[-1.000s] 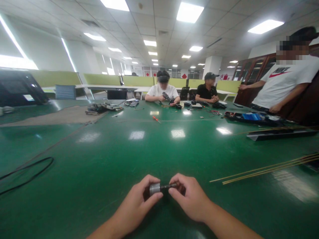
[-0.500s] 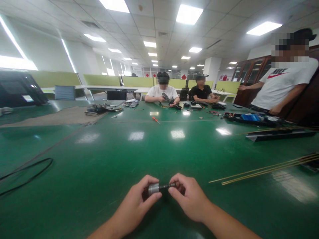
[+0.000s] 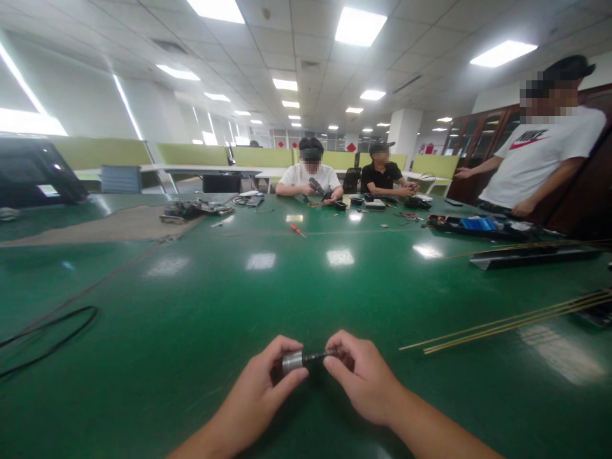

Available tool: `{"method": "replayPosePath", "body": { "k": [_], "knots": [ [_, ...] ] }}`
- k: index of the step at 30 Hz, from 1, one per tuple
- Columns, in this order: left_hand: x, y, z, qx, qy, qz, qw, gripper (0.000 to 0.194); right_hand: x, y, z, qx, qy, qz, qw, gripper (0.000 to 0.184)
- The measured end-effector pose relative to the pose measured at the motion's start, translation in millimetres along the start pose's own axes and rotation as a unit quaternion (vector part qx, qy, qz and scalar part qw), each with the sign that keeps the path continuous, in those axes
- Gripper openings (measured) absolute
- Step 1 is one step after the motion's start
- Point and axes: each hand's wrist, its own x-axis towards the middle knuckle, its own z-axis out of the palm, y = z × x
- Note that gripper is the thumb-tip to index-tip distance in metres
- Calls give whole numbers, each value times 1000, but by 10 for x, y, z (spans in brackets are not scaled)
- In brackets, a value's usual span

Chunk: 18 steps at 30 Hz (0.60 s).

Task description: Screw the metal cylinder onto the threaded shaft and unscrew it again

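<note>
Our left hand (image 3: 265, 382) and our right hand (image 3: 366, 376) are near each other but not touching, down toward six o'clock, over the green table (image 3: 215, 319). The left hand, on the nine o'clock side, has its fingers and thumb wrapped around a silver barrel (image 3: 292, 361). The right hand, on the three o'clock side, pinches a thin dark rod (image 3: 315, 356) and hides its end. The rod sticks out of the barrel toward three o'clock; we cannot tell how deep it goes, or if it is stuck fast. It looks to us like we are working the rod and the barrel against each other. We think the next move calls for a tight hold on the barrel, with the rod kept in line, because a crooked push or pull could jam it. An orange screwdriver (image 3: 297, 230) lies well apart at twelve o'clock, and thin gold rods (image 3: 502, 329) lie between two and three o'clock.
</note>
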Motion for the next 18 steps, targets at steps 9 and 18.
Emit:
{"method": "replayPosePath", "body": {
  "k": [9, 18],
  "knots": [
    [-6, -28, -1, -14, 0, -2, 1000, 25, -3, 6, -6, -2, 6, -4, 1000, 7],
    [11, 1, -8, -27, 7, -13, 1000, 27, 0, 17, -24, 5, 6, 8, 1000, 7]
  ]
}}
